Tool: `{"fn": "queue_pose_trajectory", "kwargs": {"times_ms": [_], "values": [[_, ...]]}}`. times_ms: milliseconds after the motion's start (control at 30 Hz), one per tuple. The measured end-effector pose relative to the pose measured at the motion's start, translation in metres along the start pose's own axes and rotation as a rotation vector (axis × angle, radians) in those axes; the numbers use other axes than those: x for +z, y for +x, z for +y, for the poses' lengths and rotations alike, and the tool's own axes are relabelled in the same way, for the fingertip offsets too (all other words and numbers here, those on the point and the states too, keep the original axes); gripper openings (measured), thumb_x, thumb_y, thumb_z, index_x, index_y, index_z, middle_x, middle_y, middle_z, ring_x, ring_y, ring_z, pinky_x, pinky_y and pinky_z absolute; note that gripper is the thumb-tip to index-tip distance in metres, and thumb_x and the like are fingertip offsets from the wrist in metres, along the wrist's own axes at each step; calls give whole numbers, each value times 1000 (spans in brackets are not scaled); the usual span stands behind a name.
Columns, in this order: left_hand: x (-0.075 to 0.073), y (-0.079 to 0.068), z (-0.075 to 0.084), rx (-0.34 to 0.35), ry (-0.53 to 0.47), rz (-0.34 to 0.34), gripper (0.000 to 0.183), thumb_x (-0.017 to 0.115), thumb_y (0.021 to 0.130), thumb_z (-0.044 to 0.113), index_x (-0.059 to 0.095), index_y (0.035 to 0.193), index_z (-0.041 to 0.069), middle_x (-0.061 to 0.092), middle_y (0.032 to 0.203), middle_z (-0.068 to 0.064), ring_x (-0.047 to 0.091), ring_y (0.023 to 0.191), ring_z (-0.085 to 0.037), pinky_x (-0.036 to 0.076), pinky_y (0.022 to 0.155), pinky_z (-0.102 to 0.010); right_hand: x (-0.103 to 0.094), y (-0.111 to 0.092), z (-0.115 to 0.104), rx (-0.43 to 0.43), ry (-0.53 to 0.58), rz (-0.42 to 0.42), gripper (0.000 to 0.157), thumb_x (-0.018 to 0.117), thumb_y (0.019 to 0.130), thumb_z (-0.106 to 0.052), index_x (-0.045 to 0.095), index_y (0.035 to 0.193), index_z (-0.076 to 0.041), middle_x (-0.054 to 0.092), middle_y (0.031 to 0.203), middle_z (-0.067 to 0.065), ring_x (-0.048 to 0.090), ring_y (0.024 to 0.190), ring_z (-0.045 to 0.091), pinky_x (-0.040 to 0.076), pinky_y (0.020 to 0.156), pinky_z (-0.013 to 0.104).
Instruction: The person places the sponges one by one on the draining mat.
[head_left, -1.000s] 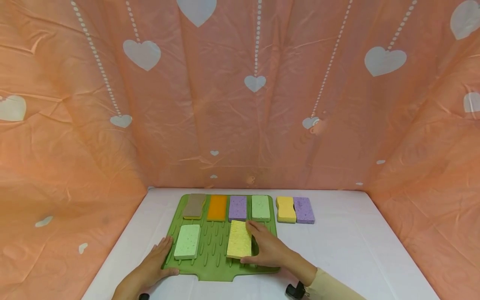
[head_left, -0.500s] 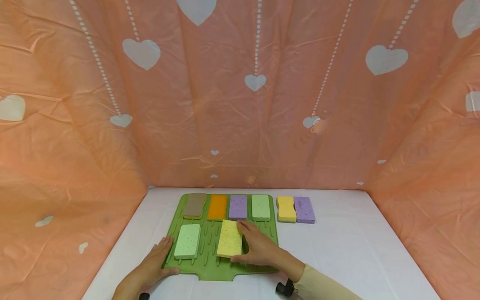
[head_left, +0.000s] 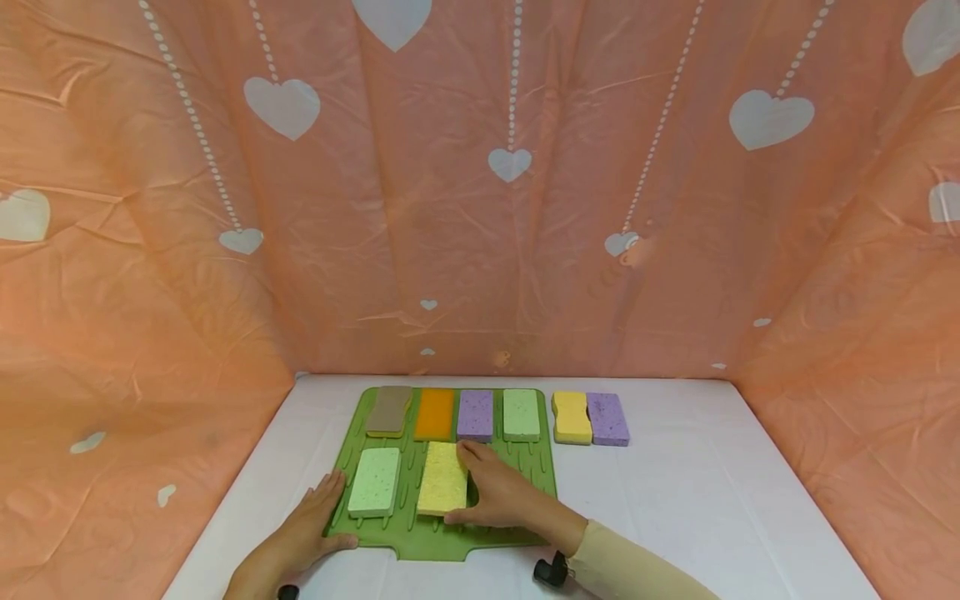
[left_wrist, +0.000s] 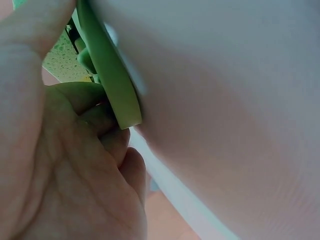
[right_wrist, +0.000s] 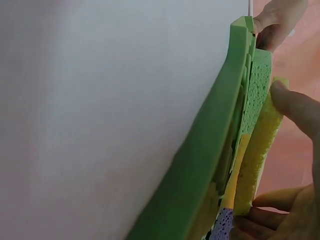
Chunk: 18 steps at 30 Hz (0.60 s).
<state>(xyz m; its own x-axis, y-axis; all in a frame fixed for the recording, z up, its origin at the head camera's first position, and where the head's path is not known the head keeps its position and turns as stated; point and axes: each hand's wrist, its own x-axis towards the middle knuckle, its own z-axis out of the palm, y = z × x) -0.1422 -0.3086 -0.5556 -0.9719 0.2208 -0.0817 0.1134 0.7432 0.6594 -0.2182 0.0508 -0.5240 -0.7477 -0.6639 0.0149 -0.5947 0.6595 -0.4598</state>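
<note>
My right hand [head_left: 502,493] grips a yellow speckled sponge [head_left: 442,479] by its right side, thumb at the near end and fingers at the far end. In the right wrist view the yellow sponge [right_wrist: 260,150] sits slightly apart from the green ridged drying mat [right_wrist: 200,145], held above it. My left hand [head_left: 307,521] rests against the near left corner of the mat [head_left: 427,546], fingers along its left edge and thumb by the front edge. Left of the held sponge lies a pale green sponge [head_left: 374,483] on the mat.
Along the mat's back edge lie a grey-topped sponge [head_left: 388,412], an orange sponge [head_left: 434,414], a purple sponge [head_left: 476,415] and another pale green sponge [head_left: 521,415]. Right of the mat, a yellow wavy sponge [head_left: 572,418] touches a purple one [head_left: 608,419] on the white table [head_left: 697,492].
My right hand has moved left over the mat with the yellow sponge, bringing it closer to the pale green sponge. My left hand has stayed at the mat's corner.
</note>
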Motion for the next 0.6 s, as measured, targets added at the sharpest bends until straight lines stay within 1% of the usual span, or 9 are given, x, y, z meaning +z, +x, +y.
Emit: {"fn": "queue_pose_trajectory", "kwargs": {"times_ms": [100,167,233,300,333,400,500,567,600], "values": [[0,0,1,6,1,7,125,90,78,48,23,162,-16,15,171,-38,10,156,-60,-17,111,-3,2,3,-3,5,-11,-7,115,81,88,-66,31,168,-1,30,175,16,35,159,32,42,124,46],[0,-1,2,21,-4,16,123,90,79,47,24,161,-17,16,170,-39,10,156,-60,-13,127,-21,3,6,-4,8,-18,-11,115,81,88,-67,31,168,-2,31,175,15,35,159,31,41,125,45],[0,-2,1,55,-8,24,122,88,80,47,25,160,-19,17,167,-43,9,157,-57,-13,129,-33,4,8,-5,8,-24,-16,115,81,88,-67,31,168,-2,31,175,15,35,159,30,41,125,45],[1,-3,0,76,-8,30,120,87,82,48,25,159,-20,17,166,-44,1,162,-45,-14,129,-32,6,10,-5,11,-30,-23,115,80,88,-68,31,168,-2,30,175,14,35,159,30,41,125,44],[1,-3,0,72,-8,31,120,87,82,48,25,160,-19,17,166,-43,-3,164,-35,-15,127,-24,7,10,-5,10,-35,-25,115,80,88,-68,31,168,-2,30,175,14,35,159,30,40,125,43],[2,-4,0,69,-8,28,120,85,83,49,23,160,-19,16,166,-44,-7,164,-29,-19,118,-12,8,12,-6,7,-42,-29,115,80,88,-68,31,168,-2,30,175,15,34,160,30,40,125,43],[-1,-3,6,23,-11,8,120,87,83,45,22,161,-18,15,168,-41,-5,165,-34,-13,131,-32,8,13,-7,2,-56,-31,115,79,88,-69,31,168,-2,31,175,15,34,160,29,40,126,42],[-4,-2,13,-2,-14,-10,119,89,83,40,21,161,-18,14,169,-40,3,161,-52,-6,132,-55,8,14,-8,0,-60,-34,114,79,88,-69,31,168,-3,31,175,15,33,160,29,39,126,42],[-5,-2,15,-19,-8,-18,119,90,82,38,21,162,-17,14,170,-39,5,160,-54,-1,131,-61,7,15,-9,-1,-59,-37,114,79,88,-68,31,168,-3,31,175,15,33,160,29,39,126,42]]}}
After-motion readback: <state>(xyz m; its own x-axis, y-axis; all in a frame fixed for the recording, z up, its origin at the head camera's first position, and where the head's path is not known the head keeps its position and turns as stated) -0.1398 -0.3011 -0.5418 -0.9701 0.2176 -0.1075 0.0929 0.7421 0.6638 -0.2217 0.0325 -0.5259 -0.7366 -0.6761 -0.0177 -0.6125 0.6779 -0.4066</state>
